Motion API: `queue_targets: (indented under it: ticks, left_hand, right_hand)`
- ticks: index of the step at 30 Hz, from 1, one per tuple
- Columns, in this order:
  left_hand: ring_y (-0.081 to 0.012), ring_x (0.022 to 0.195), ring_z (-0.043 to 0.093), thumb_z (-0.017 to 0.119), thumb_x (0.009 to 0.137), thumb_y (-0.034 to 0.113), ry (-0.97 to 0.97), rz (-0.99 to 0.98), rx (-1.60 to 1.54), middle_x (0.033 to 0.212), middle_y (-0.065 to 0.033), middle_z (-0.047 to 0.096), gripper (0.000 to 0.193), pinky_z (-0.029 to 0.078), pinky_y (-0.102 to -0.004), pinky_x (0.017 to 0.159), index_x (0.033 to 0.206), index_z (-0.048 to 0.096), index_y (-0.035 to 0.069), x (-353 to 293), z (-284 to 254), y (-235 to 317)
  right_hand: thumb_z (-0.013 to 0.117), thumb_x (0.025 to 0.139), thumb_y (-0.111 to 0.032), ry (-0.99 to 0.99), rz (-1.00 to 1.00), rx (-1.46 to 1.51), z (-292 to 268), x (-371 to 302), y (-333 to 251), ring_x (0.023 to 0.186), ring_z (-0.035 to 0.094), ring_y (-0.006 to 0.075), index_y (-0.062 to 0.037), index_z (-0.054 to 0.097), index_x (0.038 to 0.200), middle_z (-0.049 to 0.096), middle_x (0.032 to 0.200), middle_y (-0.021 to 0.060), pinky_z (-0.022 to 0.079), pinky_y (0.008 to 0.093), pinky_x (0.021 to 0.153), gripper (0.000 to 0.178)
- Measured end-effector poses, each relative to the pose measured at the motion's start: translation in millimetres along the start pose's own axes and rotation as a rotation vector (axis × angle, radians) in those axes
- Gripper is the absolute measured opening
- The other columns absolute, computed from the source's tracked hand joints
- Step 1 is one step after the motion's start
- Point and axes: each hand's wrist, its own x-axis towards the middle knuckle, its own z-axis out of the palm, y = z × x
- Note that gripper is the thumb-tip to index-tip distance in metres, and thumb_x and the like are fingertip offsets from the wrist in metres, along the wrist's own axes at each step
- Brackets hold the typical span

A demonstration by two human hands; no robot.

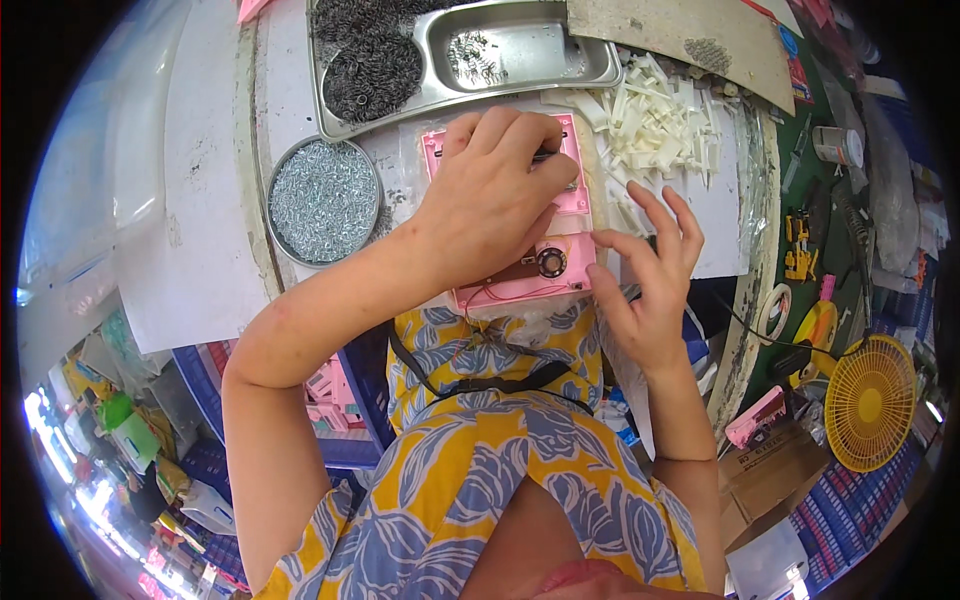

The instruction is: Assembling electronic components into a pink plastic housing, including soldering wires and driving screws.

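Observation:
An opened pink plastic case [575, 275] lies in front of me, with a round black part [551, 262] and thin red wires [490, 291] in its near half. My left hand [490, 185] reaches across the far half. Its fingers are bent and pressed together over the case, and whatever they pinch is hidden beneath them. At the case's right edge is my right hand [655, 275], its fingers spread. The index fingertip and thumb are at the pink rim, with nothing visible between them.
A round tin of small silver screws [325, 202] stands left of the case. Behind it, a metal tray [430, 95] holds dark springs. White plastic pieces [660, 125] are heaped at the far right. A yellow fan [870, 403] and a tape roll [773, 310] are farther right.

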Motion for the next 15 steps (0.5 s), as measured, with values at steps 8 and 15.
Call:
queue_targets:
  ticks: [8,15]
  left_hand:
    - [-0.0282,0.115,0.054,0.079,0.071,0.016,-0.019,0.133,0.111,0.121,-0.0063,0.059,0.027,0.036,-0.0471,0.101,0.097,0.070,0.012,4.2,-0.5,-16.7]
    - [-0.0253,0.116,0.054,0.077,0.074,0.024,-0.064,0.197,0.135,0.125,-0.0044,0.060,0.021,0.035,-0.0473,0.104,0.089,0.069,0.011,3.9,-11.0,-25.9]
  right_hand:
    - [0.076,0.082,-0.018,0.080,-0.002,0.021,17.0,58.9,14.6,0.089,0.060,0.0310,-0.0062,0.071,0.087,0.069,0.090,0.0085,0.048,0.0409,0.082,0.014]
    - [0.074,0.080,-0.022,-0.088,0.026,-0.167,12.0,80.8,-3.0,0.076,0.063,0.0311,-0.0058,0.068,0.076,0.067,0.074,0.0096,0.051,0.0443,0.068,0.018]
